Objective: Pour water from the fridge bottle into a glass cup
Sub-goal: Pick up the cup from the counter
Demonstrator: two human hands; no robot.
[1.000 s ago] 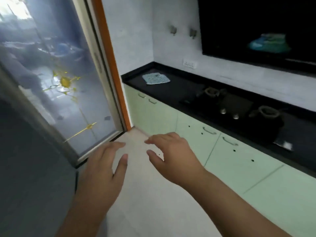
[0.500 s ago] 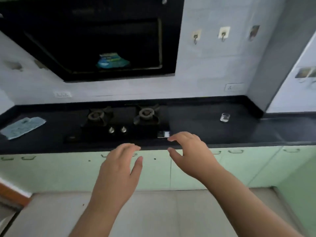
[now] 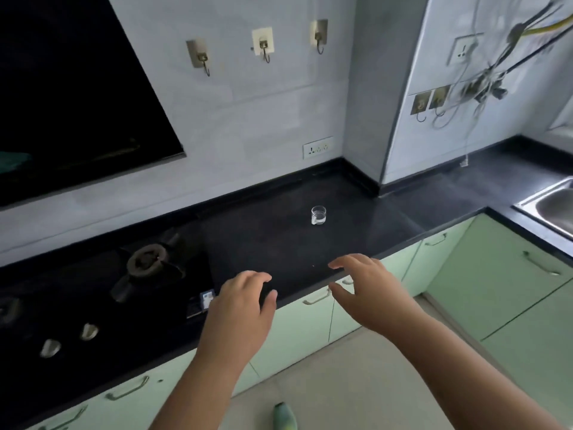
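A small clear glass cup (image 3: 318, 215) stands upright on the black counter (image 3: 279, 243), right of the stove. My left hand (image 3: 245, 308) hovers over the counter's front edge with relaxed fingers and holds nothing. My right hand (image 3: 369, 290) hangs beside it, fingers loosely spread, also holding nothing. Both hands are well short of the cup. No bottle and no fridge are in view.
A gas stove (image 3: 102, 290) with burners and knobs fills the counter's left part. A steel sink (image 3: 552, 206) sits at the far right. Pale green cabinets (image 3: 496, 274) line the floor. Wall hooks (image 3: 263, 48) and a socket (image 3: 317, 147) are on the wall. A green object (image 3: 283, 415) shows at the bottom edge.
The view has swung right, from a glass door past the stove to the counter corner with the cup and sink. Both hands stay raised and hold nothing.
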